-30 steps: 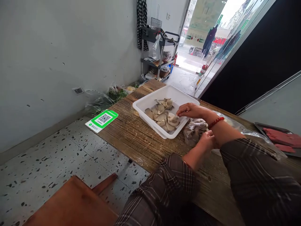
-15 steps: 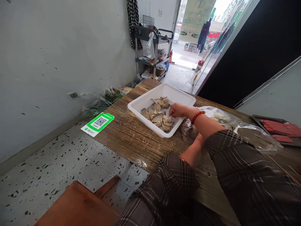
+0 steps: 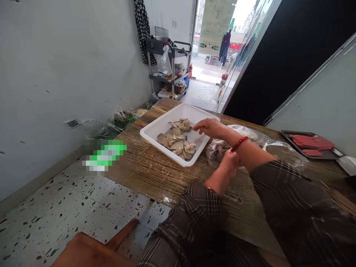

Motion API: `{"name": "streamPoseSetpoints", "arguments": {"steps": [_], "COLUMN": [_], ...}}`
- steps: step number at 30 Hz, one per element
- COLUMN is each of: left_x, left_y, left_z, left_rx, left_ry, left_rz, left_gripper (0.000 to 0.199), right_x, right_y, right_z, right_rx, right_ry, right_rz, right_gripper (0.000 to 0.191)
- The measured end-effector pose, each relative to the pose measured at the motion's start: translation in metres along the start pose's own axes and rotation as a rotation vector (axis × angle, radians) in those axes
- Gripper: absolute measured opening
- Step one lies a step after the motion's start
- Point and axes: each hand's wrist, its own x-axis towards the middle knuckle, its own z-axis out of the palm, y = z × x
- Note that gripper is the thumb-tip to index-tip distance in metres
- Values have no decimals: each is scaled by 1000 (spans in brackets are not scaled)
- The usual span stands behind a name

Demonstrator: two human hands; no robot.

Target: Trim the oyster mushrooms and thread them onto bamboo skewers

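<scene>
A white plastic tray (image 3: 151,140) holds several grey-brown oyster mushrooms (image 3: 178,139), with thin skewers showing among them. My right hand (image 3: 208,128), with a red beaded bracelet at the wrist, hovers over the tray's right rim. Its fingers reach forward, apart from the mushrooms, and nothing shows in them. Beside the tray, my left hand (image 3: 231,159) is closed next to a clear plastic bag (image 3: 215,154) with mushrooms inside. My right wrist partly covers that hand, so whatever it grips is hidden.
A wooden table (image 3: 144,167) carries everything here. To the right lie another clear bag (image 3: 289,152) and a black tray (image 3: 286,135) with red meat (image 3: 311,142). A wooden stool (image 3: 89,248) stands at lower left, a shelf cart (image 3: 172,59) near the doorway.
My right hand has lifted away from the mushrooms in the tray, its fingers loosening. My left hand shows more clearly beside the bag. The whole view has shifted slightly.
</scene>
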Motion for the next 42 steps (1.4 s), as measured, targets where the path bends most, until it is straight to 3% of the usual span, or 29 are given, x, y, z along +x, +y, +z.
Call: {"name": "streamPoseSetpoints", "arguments": {"steps": [2, 5, 9, 15, 18, 24, 28, 36, 42], "left_x": [2, -1, -2, -4, -9, -13, -11, -5, -4], "left_y": [0, 4, 15, 23, 25, 29, 30, 33, 32], "left_z": [0, 2, 7, 15, 19, 26, 25, 20, 20], "left_rx": [15, 15, 42, 82, 107, 160, 215, 301, 331], "left_ry": [74, 48, 52, 64, 68, 82, 86, 145, 144], "left_rz": [39, 3, -26, 12, 34, 63, 86, 98, 88], "left_gripper": [18, 19, 17, 19, 19, 19, 19, 19, 20], "right_x": [-32, -94, -187, -306, -345, -377, -387, -416, -406], "right_y": [3, 11, 25, 56, 75, 109, 130, 179, 204], "right_z": [-20, -45, -66, -60, -45, -9, 5, -2, -15], "right_rx": [23, 85, 143, 256, 288, -42, -139, -235, -268], "right_ry": [106, 274, 485, 747, 743, 525, 515, 644, 626], "right_rz": [20, 59, 244, 589, 702, 755, 788, 976, 1040], "right_gripper": [34, 29, 30, 33, 36, 30, 24, 32, 30]}}
